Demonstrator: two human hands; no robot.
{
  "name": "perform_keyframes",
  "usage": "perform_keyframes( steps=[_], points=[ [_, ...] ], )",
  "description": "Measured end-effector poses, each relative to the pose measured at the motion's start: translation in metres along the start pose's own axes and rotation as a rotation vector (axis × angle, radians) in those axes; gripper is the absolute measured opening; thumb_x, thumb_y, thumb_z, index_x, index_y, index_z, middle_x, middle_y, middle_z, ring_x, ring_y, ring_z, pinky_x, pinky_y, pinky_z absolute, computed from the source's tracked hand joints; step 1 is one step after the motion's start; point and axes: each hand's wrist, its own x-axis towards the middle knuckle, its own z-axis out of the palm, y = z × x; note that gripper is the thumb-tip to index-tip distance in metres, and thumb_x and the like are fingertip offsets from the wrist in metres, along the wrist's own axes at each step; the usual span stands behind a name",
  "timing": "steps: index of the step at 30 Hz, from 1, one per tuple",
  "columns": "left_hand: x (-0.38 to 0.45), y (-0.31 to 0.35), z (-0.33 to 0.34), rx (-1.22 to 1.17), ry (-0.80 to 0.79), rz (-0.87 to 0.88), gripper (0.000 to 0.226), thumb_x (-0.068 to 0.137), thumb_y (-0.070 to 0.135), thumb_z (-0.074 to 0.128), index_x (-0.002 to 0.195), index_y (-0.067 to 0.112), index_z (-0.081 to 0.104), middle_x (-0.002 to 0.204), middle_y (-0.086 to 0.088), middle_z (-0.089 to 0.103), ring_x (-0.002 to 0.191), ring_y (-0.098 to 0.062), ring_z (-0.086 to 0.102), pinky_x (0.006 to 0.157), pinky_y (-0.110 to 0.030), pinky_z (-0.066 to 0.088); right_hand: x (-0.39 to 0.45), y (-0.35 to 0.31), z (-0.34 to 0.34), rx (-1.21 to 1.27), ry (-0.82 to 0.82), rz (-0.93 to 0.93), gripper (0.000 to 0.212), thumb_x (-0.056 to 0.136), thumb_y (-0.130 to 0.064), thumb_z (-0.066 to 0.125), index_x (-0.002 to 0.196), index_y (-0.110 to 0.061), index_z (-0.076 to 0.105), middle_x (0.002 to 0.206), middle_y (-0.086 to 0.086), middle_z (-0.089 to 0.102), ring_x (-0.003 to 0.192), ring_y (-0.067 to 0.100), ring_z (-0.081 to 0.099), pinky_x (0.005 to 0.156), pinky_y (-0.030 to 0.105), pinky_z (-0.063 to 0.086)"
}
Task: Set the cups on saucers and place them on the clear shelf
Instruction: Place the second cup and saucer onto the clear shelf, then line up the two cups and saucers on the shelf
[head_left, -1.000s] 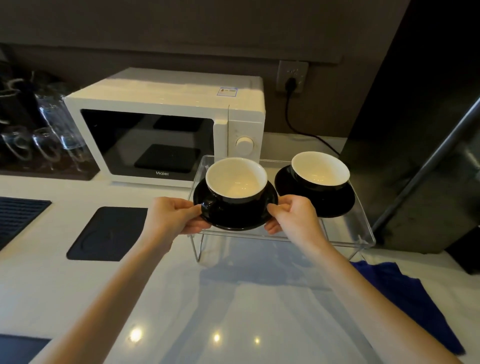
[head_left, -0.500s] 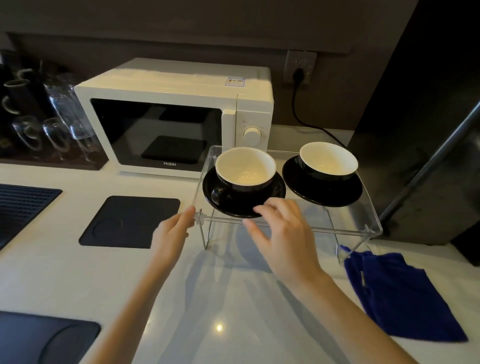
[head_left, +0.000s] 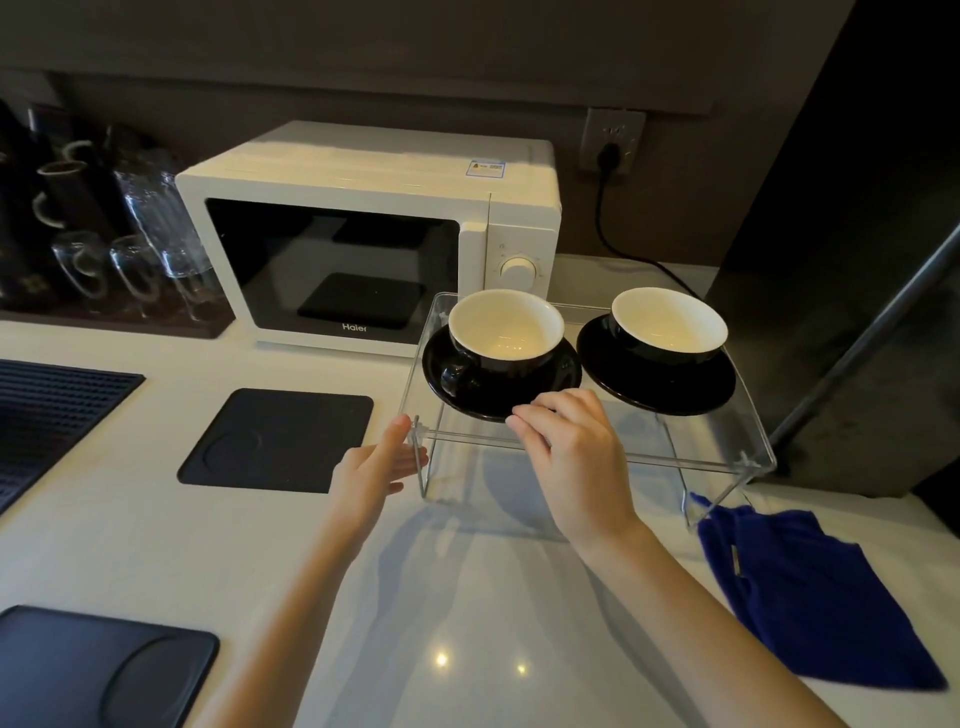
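Note:
Two black cups with cream insides stand on black saucers on top of the clear shelf (head_left: 727, 441). The left cup (head_left: 504, 338) sits on its saucer (head_left: 563, 376), and the right cup (head_left: 667, 325) on its saucer (head_left: 675, 395). My right hand (head_left: 576, 452) hovers at the front edge of the left saucer, fingers curled and apart, holding nothing. My left hand (head_left: 374, 467) is flat against the shelf's left front corner, fingers extended, empty.
A white microwave (head_left: 363, 234) stands behind the shelf, its cord plugged into a wall socket (head_left: 613, 140). Glasses and mugs (head_left: 130, 234) are at the far left. Dark mats (head_left: 280, 441) lie on the white counter. A blue cloth (head_left: 810, 587) lies to the right.
Both hands let go of the left cup and saucer after setting them on the shelf. The left hand dropped to the shelf's left corner; the right hand drew back slightly.

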Motion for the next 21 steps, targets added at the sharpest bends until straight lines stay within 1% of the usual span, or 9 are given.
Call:
perform_keyframes(
  steps=[1,3,5,9,12,14,16,19,21],
  points=[
    [0.0,0.0,-0.001,-0.008,-0.008,-0.001,0.062,0.08,0.059,0.042,0.092,0.006,0.071,0.094,-0.01,0.072,0.093,-0.021,0.065,0.072,-0.025,0.047,0.002,0.001,0.001,-0.002,-0.005,0.002,0.01,0.076,-0.008,0.071,0.085,-0.003,0.071,0.081,0.011,0.07,0.084,0.027,0.061,0.058,0.035,0.055],
    [0.0,-0.001,-0.002,-0.01,-0.019,0.002,0.07,0.064,0.071,0.042,0.086,0.012,0.072,0.09,-0.005,0.073,0.091,-0.017,0.066,0.073,-0.025,0.047,0.008,0.004,0.004,0.003,-0.011,0.01,0.009,0.077,-0.008,0.07,0.084,-0.003,0.072,0.08,0.011,0.07,0.084,0.027,0.061,0.058,0.037,0.055],
    [0.0,-0.001,-0.003,-0.007,-0.024,0.006,0.073,0.056,0.074,0.04,0.083,0.015,0.073,0.088,-0.001,0.074,0.09,-0.016,0.067,0.075,-0.026,0.048,0.014,0.006,0.005,0.014,-0.02,0.018,0.008,0.079,-0.009,0.068,0.083,-0.003,0.072,0.079,0.011,0.07,0.085,0.027,0.06,0.06,0.037,0.054],
    [0.002,-0.002,-0.004,-0.023,-0.036,-0.006,0.063,0.066,0.066,0.042,0.084,0.014,0.072,0.089,-0.002,0.073,0.091,-0.016,0.067,0.076,-0.025,0.048,0.023,0.009,0.005,0.027,-0.04,0.028,0.008,0.081,-0.01,0.066,0.084,-0.005,0.072,0.08,0.01,0.071,0.086,0.027,0.058,0.063,0.034,0.05],
    [0.003,-0.002,-0.004,-0.04,-0.046,-0.007,0.066,0.068,0.063,0.042,0.091,0.008,0.072,0.092,-0.004,0.073,0.092,-0.017,0.066,0.075,-0.022,0.047,0.028,0.012,0.005,0.027,-0.05,0.028,0.009,0.081,-0.01,0.065,0.084,-0.005,0.072,0.081,0.01,0.071,0.086,0.026,0.058,0.065,0.03,0.046],
    [0.005,-0.003,-0.004,-0.045,-0.047,-0.004,0.066,0.075,0.062,0.044,0.095,0.006,0.071,0.094,-0.006,0.072,0.092,-0.018,0.066,0.077,-0.022,0.047,0.03,0.013,0.006,0.023,-0.061,0.029,0.01,0.082,-0.01,0.065,0.086,-0.005,0.072,0.082,0.01,0.072,0.087,0.025,0.058,0.067,0.026,0.042],
    [0.005,-0.004,-0.004,-0.044,-0.045,-0.005,0.06,0.082,0.056,0.043,0.096,0.005,0.071,0.095,-0.008,0.072,0.093,-0.019,0.066,0.08,-0.025,0.047,0.032,0.013,0.006,0.013,-0.077,0.024,0.01,0.081,-0.011,0.066,0.086,-0.005,0.072,0.083,0.01,0.072,0.087,0.025,0.058,0.067,0.025,0.043],
    [0.005,-0.005,-0.004,-0.051,-0.05,-0.008,0.059,0.078,0.059,0.045,0.091,0.008,0.071,0.091,-0.005,0.072,0.089,-0.016,0.066,0.081,-0.026,0.047,0.034,0.01,0.002,-0.05,-0.066,-0.03,0.007,0.078,-0.01,0.069,0.083,-0.006,0.072,0.078,0.009,0.072,0.082,0.026,0.06,0.063,0.031,0.049],
    [0.005,-0.005,-0.004,-0.064,-0.038,-0.01,0.058,0.071,0.065,0.049,0.084,0.013,0.072,0.086,-0.002,0.073,0.085,-0.014,0.067,0.08,-0.026,0.048,0.037,0.005,0.005,-0.125,-0.067,-0.082,0.008,0.075,-0.011,0.071,0.081,-0.006,0.072,0.073,0.007,0.07,0.075,0.026,0.06,0.058,0.031,0.05]
  ],
)
